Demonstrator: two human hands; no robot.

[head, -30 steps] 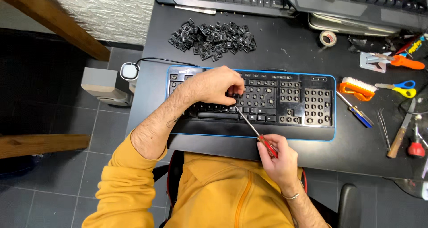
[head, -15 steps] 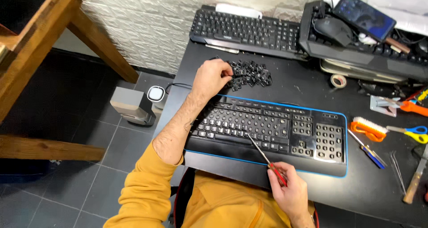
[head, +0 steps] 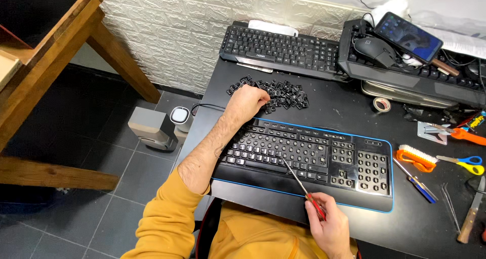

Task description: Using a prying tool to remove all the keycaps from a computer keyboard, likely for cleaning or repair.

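Observation:
A black keyboard with a blue rim (head: pixel 387 173) lies on the black desk in front of me; many of its right-hand keys are off. My left hand (head: pixel 247 103) reaches past its far edge into a pile of loose black keycaps (head: pixel 283 93), fingers curled down among them; whether it grips one I cannot tell. My right hand (head: pixel 331 228) is near the desk's front edge, closed on a red-handled screwdriver (head: pixel 302 185) whose thin shaft points up-left over the keyboard's middle.
Two more black keyboards (head: pixel 283 47) lean at the back wall, with a mouse (head: pixel 374 49) and phone (head: pixel 409 36) on one. To the right lie tape (head: pixel 381 104), an orange brush (head: pixel 416 157), scissors (head: pixel 463 162), a blue pen (head: pixel 417 182) and tools. A wooden frame (head: pixel 76 41) stands left.
My left hand left the keyboard's keys and moved away from me to the keycap pile. The view tilted up toward the wall. The right hand kept hold of the screwdriver.

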